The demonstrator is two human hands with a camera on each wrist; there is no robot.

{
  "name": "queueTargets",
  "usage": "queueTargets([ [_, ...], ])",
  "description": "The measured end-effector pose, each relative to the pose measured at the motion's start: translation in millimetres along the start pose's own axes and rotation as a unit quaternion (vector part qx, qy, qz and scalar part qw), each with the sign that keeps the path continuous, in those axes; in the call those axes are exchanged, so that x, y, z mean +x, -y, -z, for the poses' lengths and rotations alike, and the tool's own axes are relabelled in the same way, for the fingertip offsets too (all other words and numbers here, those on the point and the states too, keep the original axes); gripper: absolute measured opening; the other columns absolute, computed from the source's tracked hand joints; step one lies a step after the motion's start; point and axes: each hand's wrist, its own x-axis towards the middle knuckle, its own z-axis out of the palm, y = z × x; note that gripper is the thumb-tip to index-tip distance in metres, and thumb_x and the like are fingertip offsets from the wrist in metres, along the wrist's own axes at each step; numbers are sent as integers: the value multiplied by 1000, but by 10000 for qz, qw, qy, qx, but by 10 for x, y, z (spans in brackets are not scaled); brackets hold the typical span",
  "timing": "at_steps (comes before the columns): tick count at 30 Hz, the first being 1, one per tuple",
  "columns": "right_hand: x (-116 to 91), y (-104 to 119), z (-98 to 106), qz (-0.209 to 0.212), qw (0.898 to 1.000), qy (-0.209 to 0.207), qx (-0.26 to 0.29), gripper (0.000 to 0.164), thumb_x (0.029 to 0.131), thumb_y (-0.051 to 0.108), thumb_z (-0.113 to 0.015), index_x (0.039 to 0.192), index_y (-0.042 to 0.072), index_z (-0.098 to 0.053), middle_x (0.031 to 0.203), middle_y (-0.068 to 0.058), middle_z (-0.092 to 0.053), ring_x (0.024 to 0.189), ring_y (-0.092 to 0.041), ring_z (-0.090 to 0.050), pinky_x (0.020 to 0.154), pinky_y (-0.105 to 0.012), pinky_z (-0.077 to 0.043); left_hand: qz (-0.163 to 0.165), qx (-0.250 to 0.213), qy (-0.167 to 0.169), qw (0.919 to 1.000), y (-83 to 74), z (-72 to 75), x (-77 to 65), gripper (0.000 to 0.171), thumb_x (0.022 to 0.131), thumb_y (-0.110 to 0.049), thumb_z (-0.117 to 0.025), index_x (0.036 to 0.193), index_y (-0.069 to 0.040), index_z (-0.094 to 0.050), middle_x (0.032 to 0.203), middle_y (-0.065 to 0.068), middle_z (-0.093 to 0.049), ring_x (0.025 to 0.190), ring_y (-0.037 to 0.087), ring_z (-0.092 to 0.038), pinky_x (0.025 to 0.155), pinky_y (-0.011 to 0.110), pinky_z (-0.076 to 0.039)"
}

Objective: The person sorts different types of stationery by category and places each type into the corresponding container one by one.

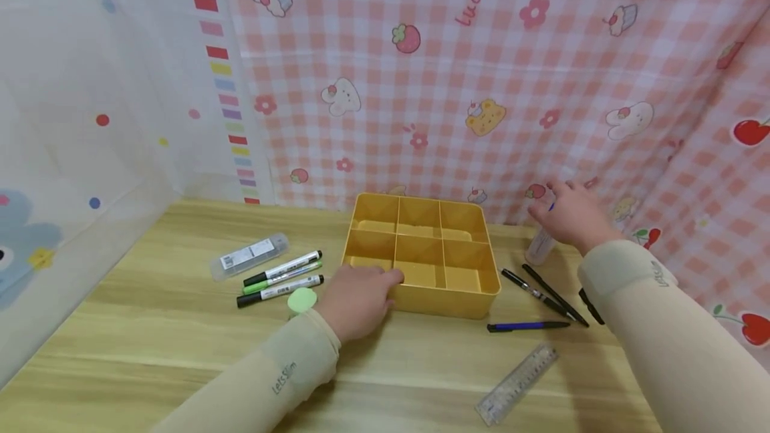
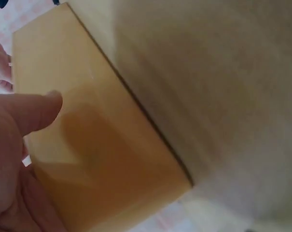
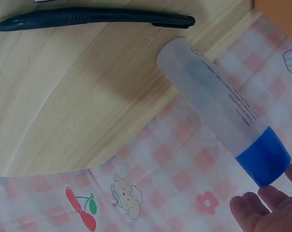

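Observation:
My left hand (image 1: 359, 301) holds the front wall of a yellow six-compartment box (image 1: 442, 303) near its left end. In the left wrist view the thumb (image 2: 37, 113) lies against the outer wall, while the other fingers are mostly hidden behind the rim. All compartments of the box show bare floors. To the right of the box, my right hand (image 1: 574, 216) reaches over an upright translucent bottle (image 1: 539, 249). Its fingers are spread, with fingertips right at the bottle's blue cap (image 3: 265, 157) in the right wrist view.
Several pens lie right of the box, including a blue pen (image 1: 529, 327) and a black pen (image 1: 553, 294). A clear ruler (image 1: 517, 385) lies in front. On the left are markers (image 1: 283, 291), a clear plastic case (image 1: 249, 256) and a round green item (image 1: 302, 300). Checked cloth (image 1: 385, 119) hangs behind.

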Motion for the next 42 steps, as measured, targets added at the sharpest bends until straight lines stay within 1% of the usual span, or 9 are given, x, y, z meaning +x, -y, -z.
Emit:
queueTargets([
  [3,10,-36,-52,-62,9999,138,-36,82,89,59,-46,144,2,-25,139,-37,-22,121,-56,-20,96,-70,-21,-36,104,-303,9995,-24,-59,26,8,90,-24,-56,98,-25,-56,72,-8,-58,66,14,-54,58,39,-44],
  [5,4,-55,-83,-99,9998,181,-55,84,89,59,-48,145,2,-24,140,-37,-21,121,-56,-19,96,-70,-20,-22,88,-402,9992,-36,-82,24,7,90,-19,-53,93,-25,-55,70,-8,-56,64,14,-53,56,38,-43],
  [12,31,-102,-69,-39,10000,71,-1,85,88,60,-48,145,0,-25,141,-36,-23,124,-55,-16,98,-69,-17,37,97,-356,9993,-32,-59,28,14,90,-16,-50,97,-25,-57,76,-6,-59,69,16,-54,60,40,-44],
  [15,43,-117,-87,34,9998,203,-45,84,89,60,-47,143,-2,-28,136,-37,-31,120,-53,-26,97,-67,-25,22,129,-347,9993,-35,-45,14,19,88,-14,-53,102,-25,-58,80,-5,-61,69,16,-54,59,38,-44],
  [20,58,-116,-121,223,9980,561,-171,63,93,41,-53,136,-4,-39,120,-35,-49,94,-39,-53,85,-59,-42,-8,203,-238,9995,-43,-40,-1,23,85,-13,-55,105,-25,-58,83,-5,-61,69,16,-54,59,37,-43],
  [25,57,-133,-164,382,9977,527,-183,38,91,16,-56,121,-4,-48,110,-30,-52,91,-36,-52,75,-52,-45,-11,133,-135,9998,-77,-9,-55,21,87,-13,-53,104,-25,-58,80,-4,-60,68,17,-53,58,38,-43],
  [30,50,-133,-178,338,9978,556,-108,31,91,13,-56,117,-2,-49,107,-27,-49,91,-36,-50,72,-50,-46,3,132,-132,9998,-103,-4,-116,20,87,-13,-54,103,-24,-59,78,-3,-60,66,18,-53,57,39,-44],
  [36,74,-24,-98,227,9987,430,135,26,95,15,-51,116,0,-51,111,-27,-38,96,-37,-41,72,-48,-44,98,160,-277,9994,-149,-1,-159,17,87,-15,-52,100,-24,-59,76,-2,-60,64,20,-53,55,38,-43],
  [42,45,307,101,625,9975,-95,304,19,94,13,-51,112,4,-51,112,-21,-40,94,-34,-43,74,-47,-46,137,157,-189,9996,-170,22,-176,17,88,-15,-52,101,-23,-59,77,-2,-60,65,20,-53,54,37,-42],
])
